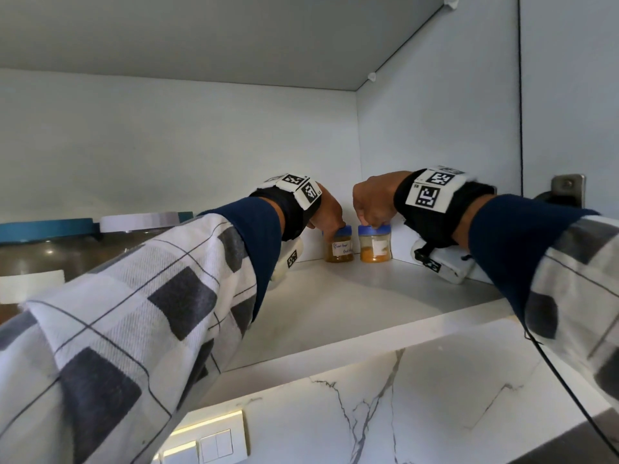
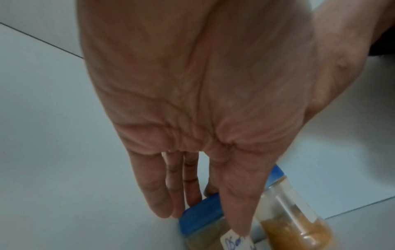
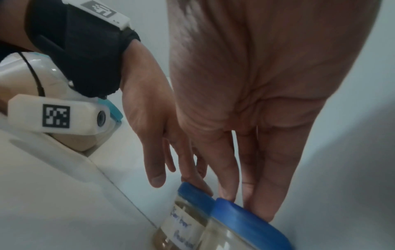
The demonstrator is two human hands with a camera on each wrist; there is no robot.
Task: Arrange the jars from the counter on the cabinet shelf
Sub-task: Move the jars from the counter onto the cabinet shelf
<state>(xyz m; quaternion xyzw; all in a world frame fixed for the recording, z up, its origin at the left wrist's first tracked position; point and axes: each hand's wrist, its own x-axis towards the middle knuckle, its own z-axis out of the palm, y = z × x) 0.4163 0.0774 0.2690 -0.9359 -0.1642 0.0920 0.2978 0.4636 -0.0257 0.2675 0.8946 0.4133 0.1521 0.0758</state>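
Two small clear jars with blue lids stand side by side at the back right corner of the cabinet shelf [image 1: 351,313]. The left jar [image 1: 339,246] [image 2: 200,217] [image 3: 188,218] has a handwritten label and brownish contents. The right jar [image 1: 375,247] [image 2: 299,221] [image 3: 245,225] holds orange powder. My left hand [image 1: 326,217] [image 2: 192,84] [image 3: 149,118] reaches down over the left jar, thumb in front and fingers behind its lid. My right hand [image 1: 371,205] [image 3: 256,101] comes down on the right jar's lid, fingers curled over its far edge. Both jars rest on the shelf.
Two large jars stand at the shelf's left, one with a teal lid [image 1: 47,226], one with a white lid [image 1: 140,221]. The cabinet's side wall is just right of the small jars, with a hinge [image 1: 567,189] near the front. Bare shelf lies in front of them.
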